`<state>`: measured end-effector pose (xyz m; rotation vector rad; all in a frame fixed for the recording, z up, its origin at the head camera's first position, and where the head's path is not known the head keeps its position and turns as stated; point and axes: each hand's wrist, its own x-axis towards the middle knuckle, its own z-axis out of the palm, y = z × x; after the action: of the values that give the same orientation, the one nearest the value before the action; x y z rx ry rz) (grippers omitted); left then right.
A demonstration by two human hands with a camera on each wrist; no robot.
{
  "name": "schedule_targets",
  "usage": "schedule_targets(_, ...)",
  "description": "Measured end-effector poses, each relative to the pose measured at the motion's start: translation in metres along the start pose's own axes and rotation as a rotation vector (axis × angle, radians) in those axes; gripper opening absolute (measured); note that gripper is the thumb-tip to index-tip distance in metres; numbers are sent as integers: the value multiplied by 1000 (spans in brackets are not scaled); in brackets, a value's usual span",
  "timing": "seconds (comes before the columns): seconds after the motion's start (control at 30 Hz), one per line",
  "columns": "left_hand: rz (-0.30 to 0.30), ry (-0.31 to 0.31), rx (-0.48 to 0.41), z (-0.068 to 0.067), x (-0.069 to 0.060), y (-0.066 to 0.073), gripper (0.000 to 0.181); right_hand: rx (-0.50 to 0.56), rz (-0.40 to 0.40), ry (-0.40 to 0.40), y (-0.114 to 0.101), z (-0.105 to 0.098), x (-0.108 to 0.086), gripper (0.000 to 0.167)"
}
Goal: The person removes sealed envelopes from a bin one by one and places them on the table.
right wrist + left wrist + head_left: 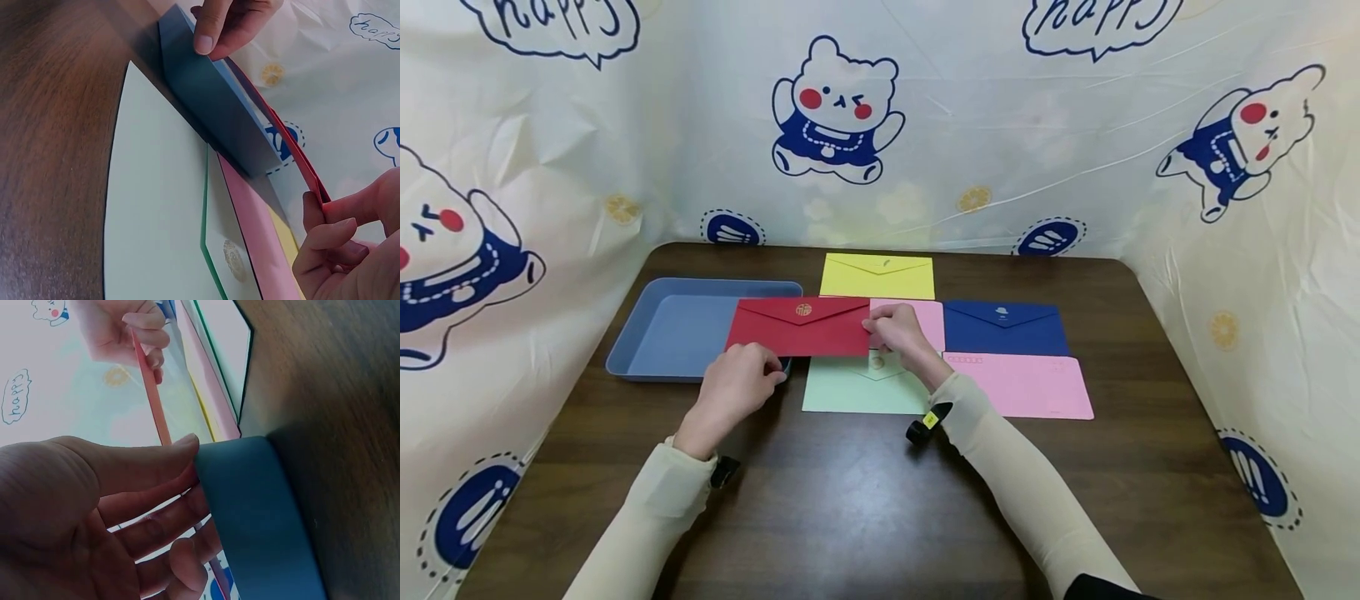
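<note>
A red envelope [805, 327] with a gold emblem is held above the table, its left part over the blue tray [655, 372]. My right hand [898, 329] pinches the envelope's right end between thumb and fingers. My left hand [737, 383] is at the tray's near right corner, just below the envelope. In the left wrist view its thumb [150, 465] lies at the tray rim [247, 481], with the fingers behind the wall. The right wrist view shows the red envelope [294, 147] edge-on, slightly bowed. Part of the tray is hidden under it.
Laid out right of the tray are a yellow envelope [877, 282], a dark blue envelope [1003, 329], a mint green envelope [842, 392], a pink envelope [1022, 387] and another pink envelope [925, 315], partly covered. A patterned cloth [970, 108] rises behind the wooden table [850, 517].
</note>
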<state>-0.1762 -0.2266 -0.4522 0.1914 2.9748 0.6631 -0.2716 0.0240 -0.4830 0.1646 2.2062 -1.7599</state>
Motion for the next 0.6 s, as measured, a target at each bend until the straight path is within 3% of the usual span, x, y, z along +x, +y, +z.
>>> schedule_targets(0.6,-17,65,67,8,-3,10,14,11,-8,-1,10,-14,0,19)
